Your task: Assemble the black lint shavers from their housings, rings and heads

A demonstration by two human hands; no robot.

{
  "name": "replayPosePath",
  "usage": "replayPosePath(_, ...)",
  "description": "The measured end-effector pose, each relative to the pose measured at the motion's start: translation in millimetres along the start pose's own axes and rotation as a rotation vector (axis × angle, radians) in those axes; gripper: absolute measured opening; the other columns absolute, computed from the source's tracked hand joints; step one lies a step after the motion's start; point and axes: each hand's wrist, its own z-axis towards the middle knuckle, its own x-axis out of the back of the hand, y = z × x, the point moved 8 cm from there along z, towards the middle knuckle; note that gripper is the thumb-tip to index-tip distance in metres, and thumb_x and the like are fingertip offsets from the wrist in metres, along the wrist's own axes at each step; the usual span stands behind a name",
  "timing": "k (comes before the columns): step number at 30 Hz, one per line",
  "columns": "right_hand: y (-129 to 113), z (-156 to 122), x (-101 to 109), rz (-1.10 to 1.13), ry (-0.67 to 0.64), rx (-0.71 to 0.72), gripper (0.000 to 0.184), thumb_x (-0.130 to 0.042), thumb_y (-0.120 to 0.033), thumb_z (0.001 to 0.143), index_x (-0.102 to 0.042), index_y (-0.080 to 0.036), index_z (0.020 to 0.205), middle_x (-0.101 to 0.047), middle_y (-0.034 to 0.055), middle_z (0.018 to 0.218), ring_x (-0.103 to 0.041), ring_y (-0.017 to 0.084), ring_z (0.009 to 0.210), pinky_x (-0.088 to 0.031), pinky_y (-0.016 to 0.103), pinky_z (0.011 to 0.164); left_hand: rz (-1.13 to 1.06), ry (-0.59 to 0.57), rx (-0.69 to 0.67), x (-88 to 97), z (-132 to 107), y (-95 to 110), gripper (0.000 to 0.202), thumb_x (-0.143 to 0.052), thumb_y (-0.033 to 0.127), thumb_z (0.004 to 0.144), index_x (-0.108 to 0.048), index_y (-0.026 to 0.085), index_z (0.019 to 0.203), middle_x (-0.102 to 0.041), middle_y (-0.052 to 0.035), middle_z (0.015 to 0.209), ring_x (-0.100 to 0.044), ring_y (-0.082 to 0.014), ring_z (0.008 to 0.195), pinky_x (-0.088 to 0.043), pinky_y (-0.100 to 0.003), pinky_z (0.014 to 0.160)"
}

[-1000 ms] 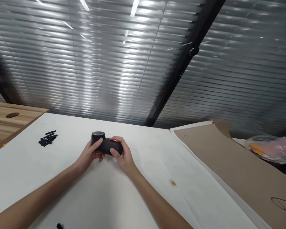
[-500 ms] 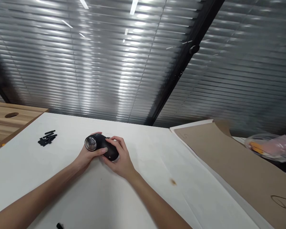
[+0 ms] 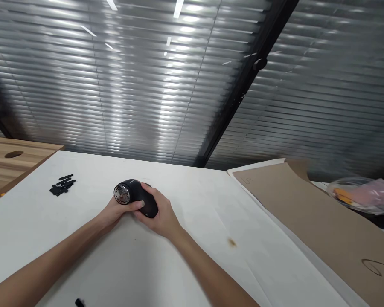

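One lint shaver (image 3: 135, 192) over white table (image 3: 141, 273), contact unclear | long axis slants: metal head (image 3: 122, 194) left, handle (image 3: 151, 207) right and closer in | left hand (image 3: 115, 209) grasps head end, right hand (image 3: 164, 213) wraps handle; neither nearer

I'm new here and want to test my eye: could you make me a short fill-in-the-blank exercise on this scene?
1. The left grip and right grip share one device, whose body is coloured ____.
2. Its round metal face is dotted with small ____.
3. The pile of dark pieces lies to the ____ of the device.
4. The table has a top coloured ____.

Missing words: black; holes; left; white.
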Motion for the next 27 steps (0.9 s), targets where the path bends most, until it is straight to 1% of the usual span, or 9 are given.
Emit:
replayPosePath(3, 3, -2, -1, 0.014, 0.011, -0.023, 0.066, -0.079, -0.032, 0.085, -0.057, -0.032, 0.148, -0.071, 0.0054, 0.142, -0.070, 0.027, 0.128, -0.058, 0.043, 0.108, 0.010, -0.017, -0.022, -2.6, -1, 3, 0.082, -0.104, 0.040, 0.058, -0.073, 0.021, 0.131, -0.077, -0.0115, 0.120, -0.068, -0.0352, 0.120, -0.057, -0.043, 0.101)
replayPosePath(6, 9, -3, 0, 0.012, 0.027, -0.093, 0.062, -0.081, -0.038, 0.083, -0.061, -0.028, 0.141, -0.074, 0.0071, 0.136, -0.073, 0.028, 0.122, -0.060, 0.045, 0.104, 0.011, -0.020, -0.035, -3.6, -3, 5, 0.082, -0.103, 0.042, 0.061, -0.072, 0.023, 0.134, -0.077, -0.0095, 0.122, -0.069, -0.0330, 0.119, -0.058, -0.040, 0.099)
replayPosePath(9, 13, -3, 1, 0.016, 0.031, -0.152, 0.060, -0.082, -0.042, 0.081, -0.062, -0.027, 0.136, -0.076, 0.0080, 0.131, -0.075, 0.030, 0.117, -0.061, 0.047, 0.101, 0.011, -0.029, -0.032, -3.8, -3, 3, 0.072, -0.102, 0.042, 0.063, -0.075, 0.023, 0.128, -0.077, -0.0089, 0.121, -0.070, -0.0318, 0.117, -0.059, -0.039, 0.098)
replayPosePath(11, 15, -3, 1, 0.055, 0.027, -0.173, 0.059, -0.083, -0.043, 0.081, -0.063, -0.027, 0.134, -0.076, 0.0084, 0.131, -0.074, 0.030, 0.118, -0.060, 0.047, 0.103, 0.003, -0.030, -0.020, -3.3, -2, 0, 0.064, -0.101, 0.043, 0.066, -0.077, 0.021, 0.121, -0.077, -0.0100, 0.121, -0.071, -0.0327, 0.116, -0.059, -0.040, 0.097)
replayPosePath(13, 15, -2, 1, 0.120, 0.025, -0.183, 0.058, -0.084, -0.043, 0.080, -0.064, -0.027, 0.133, -0.074, 0.0088, 0.134, -0.072, 0.030, 0.122, -0.058, 0.048, 0.107, -0.008, -0.021, -0.004, -2.1, -2, -4, 0.060, -0.100, 0.043, 0.068, -0.077, 0.020, 0.119, -0.078, -0.0109, 0.121, -0.073, -0.0339, 0.115, -0.060, -0.041, 0.097)
replayPosePath(18, 16, -1, 1, 0.217, 0.013, -0.179, 0.060, -0.086, -0.036, 0.080, -0.065, -0.028, 0.136, -0.070, 0.0091, 0.142, -0.067, 0.030, 0.131, -0.053, 0.049, 0.114, -0.006, -0.015, -0.001, -0.7, -2, -6, 0.061, -0.099, 0.043, 0.071, -0.075, 0.021, 0.123, -0.078, -0.0111, 0.123, -0.073, -0.0346, 0.117, -0.059, -0.043, 0.099)
replayPosePath(22, 18, 0, 1, 0.228, -0.014, -0.196, 0.063, -0.086, -0.034, 0.081, -0.063, -0.029, 0.139, -0.068, 0.0090, 0.144, -0.066, 0.030, 0.133, -0.052, 0.050, 0.116, 0.024, -0.002, 0.008, 0.1, -2, -5, 0.065, -0.100, 0.044, 0.069, -0.074, 0.020, 0.123, -0.078, -0.0126, 0.123, -0.072, -0.0362, 0.119, -0.058, -0.044, 0.100)
replayPosePath(27, 15, 1, -1, 0.196, -0.067, -0.146, 0.073, -0.086, -0.033, 0.082, -0.058, -0.032, 0.149, -0.064, 0.0075, 0.151, -0.061, 0.030, 0.140, -0.049, 0.050, 0.120, 0.074, 0.009, -0.001, -0.7, -2, -2, 0.069, -0.101, 0.043, 0.066, -0.073, 0.018, 0.124, -0.077, -0.0145, 0.127, -0.070, -0.0382, 0.124, -0.057, -0.045, 0.102)
